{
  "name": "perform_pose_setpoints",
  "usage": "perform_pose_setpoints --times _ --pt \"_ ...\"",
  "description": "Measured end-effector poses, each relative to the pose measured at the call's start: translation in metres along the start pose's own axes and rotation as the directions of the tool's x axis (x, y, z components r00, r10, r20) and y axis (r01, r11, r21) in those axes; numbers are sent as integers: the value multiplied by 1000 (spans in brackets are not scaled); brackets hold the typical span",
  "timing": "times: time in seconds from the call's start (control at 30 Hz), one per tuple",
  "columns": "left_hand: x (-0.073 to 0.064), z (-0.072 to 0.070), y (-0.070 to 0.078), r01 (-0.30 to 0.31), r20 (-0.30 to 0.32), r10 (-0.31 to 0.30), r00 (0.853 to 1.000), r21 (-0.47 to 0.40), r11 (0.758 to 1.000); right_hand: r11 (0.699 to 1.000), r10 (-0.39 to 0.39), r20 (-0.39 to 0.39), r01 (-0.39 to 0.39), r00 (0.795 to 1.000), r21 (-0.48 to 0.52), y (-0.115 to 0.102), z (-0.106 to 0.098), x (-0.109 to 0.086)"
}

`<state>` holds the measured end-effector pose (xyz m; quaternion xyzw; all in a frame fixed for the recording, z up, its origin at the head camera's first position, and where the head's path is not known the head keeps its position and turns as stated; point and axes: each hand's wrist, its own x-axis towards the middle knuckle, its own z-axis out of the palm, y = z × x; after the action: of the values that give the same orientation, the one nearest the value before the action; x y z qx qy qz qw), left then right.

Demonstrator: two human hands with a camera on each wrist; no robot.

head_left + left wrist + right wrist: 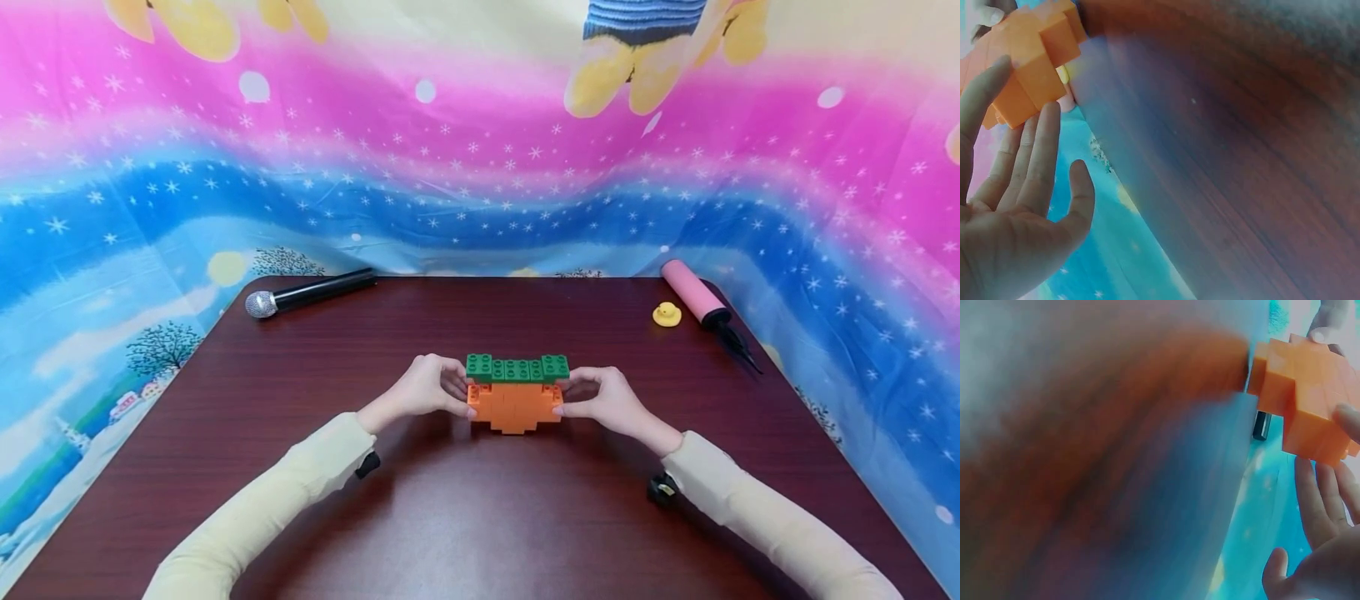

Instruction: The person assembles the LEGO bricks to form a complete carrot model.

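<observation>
A carrot-like build of toy building bricks [513, 407] stands upright at the middle of the table, its stepped orange body narrowing toward the bottom. Green studded bricks [517, 368] run across its top. My left hand [431, 386] pinches the left end of the orange part between thumb and fingers. On the opposite end my right hand [606, 395] pinches it the same way. In the left wrist view the thumb lies on the front of the orange bricks [1029, 75] and fingertips meet their side. The right wrist view shows a matching hold on the orange bricks [1313, 419].
On the dark red wooden table [465, 517], a black microphone [315, 293] with a silver head lies at the back left. A yellow rubber duck [667, 314] and a pink hand pump [696, 292] with a black end are at the back right. A patterned cloth [480, 183] hangs behind.
</observation>
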<state>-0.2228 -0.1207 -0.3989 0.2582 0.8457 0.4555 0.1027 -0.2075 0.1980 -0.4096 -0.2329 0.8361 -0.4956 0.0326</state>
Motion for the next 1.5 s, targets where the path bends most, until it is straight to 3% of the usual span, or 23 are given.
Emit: perform_pose_setpoints --times 0.13,0.23,0.43,0.53,0.63,0.8,0.9,1.03,1.3,1.5 --pt "10 -5 -1 11 -63 -14 998 -46 999 991 75 -50 -70 996 112 0 -6 13" --pt "21 -9 -1 29 -145 -41 989 -82 996 982 153 -122 -137 981 128 -2 -10 25" --pt "43 -6 0 97 -282 -128 951 -119 988 926 340 -268 -272 901 262 -3 -6 51" --pt "51 -1 -1 162 -329 -198 923 -135 978 895 408 -310 -310 859 320 0 -1 63" --pt "58 3 -1 232 -359 -279 891 -168 958 885 444 -335 -349 831 309 4 3 71" --pt "67 6 -6 353 -398 -412 820 -216 910 872 489 -331 -436 807 224 8 9 80" --pt "69 7 -12 404 -399 -461 793 -223 887 861 509 -327 -478 796 174 10 14 85" --pt "69 9 -17 446 -379 -494 783 -211 870 854 517 -303 -505 800 124 13 18 88" --pt "69 10 -20 484 -351 -504 789 -148 862 843 535 -276 -529 799 101 18 23 89" --pt "68 9 -18 473 -357 -500 789 -167 865 865 490 -283 -499 824 46 20 24 89"
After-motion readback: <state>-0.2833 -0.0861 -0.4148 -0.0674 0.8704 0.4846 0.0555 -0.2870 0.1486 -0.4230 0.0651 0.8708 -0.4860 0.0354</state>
